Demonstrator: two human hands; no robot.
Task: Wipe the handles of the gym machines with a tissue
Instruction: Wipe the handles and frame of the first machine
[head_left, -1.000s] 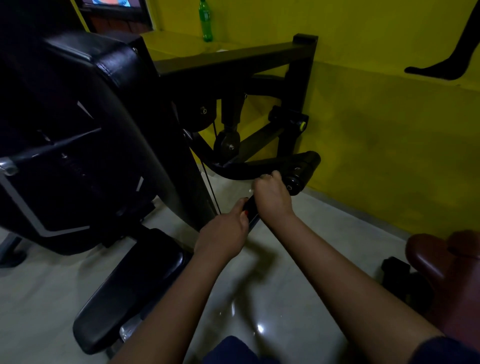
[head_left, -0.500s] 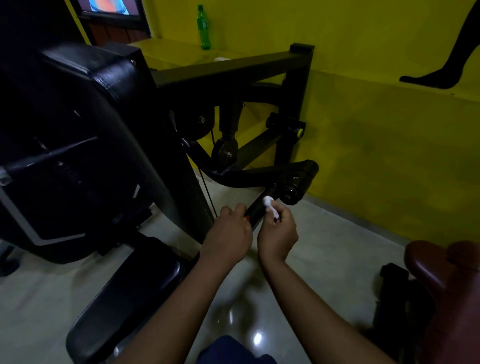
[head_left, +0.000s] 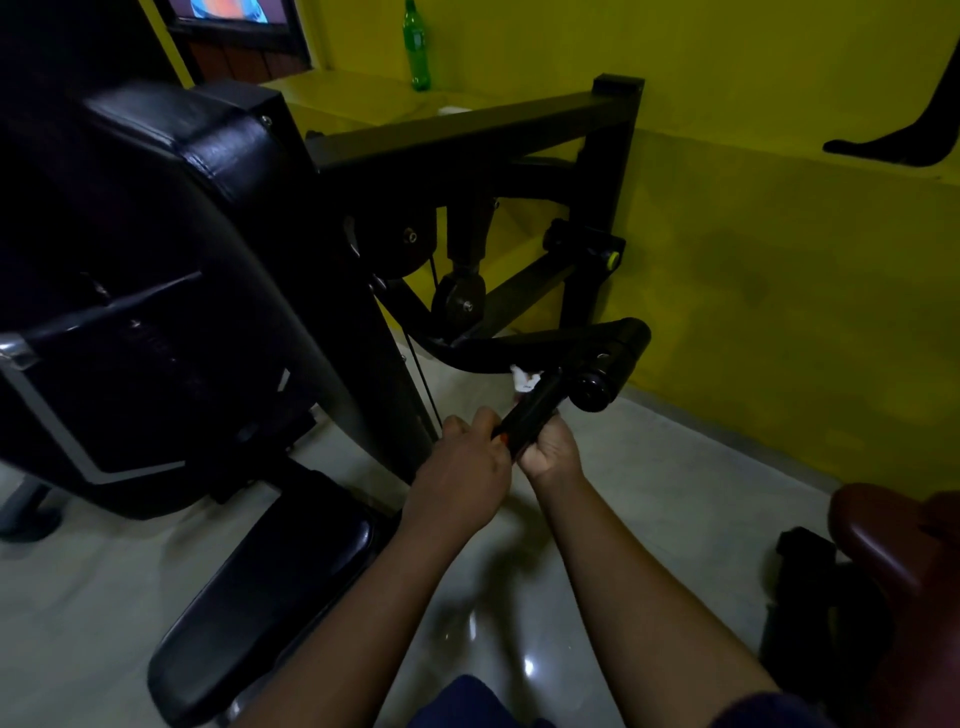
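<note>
The wiping of one handle is judged to be in progress. The black handle (head_left: 531, 409) of the gym machine is seen slanting down from the curved machine arm (head_left: 524, 347) toward the person, above the seat pad (head_left: 270, 587). Its lower end is gripped by the left hand (head_left: 460, 467), whose fingers are curled round the bar, so that the bar is kept steady. The right hand (head_left: 553, 454) is placed under the bar, just beside the left one, with the palm turned up and the fingers passed behind the handle, where most of them are hidden. The white tissue (head_left: 521, 380) is seen crumpled at the far side of the handle, near its upper end and touching it. Small reddish spots beside it are taken for fingertips of the right hand, so the tissue is judged to be pressed to the bar by them, although this cannot be told for certain. For the next move, the tissue should be drawn along and round the bar, also under the part now covered by the left hand, and then the round end cap (head_left: 589, 391) may be considered.
</note>
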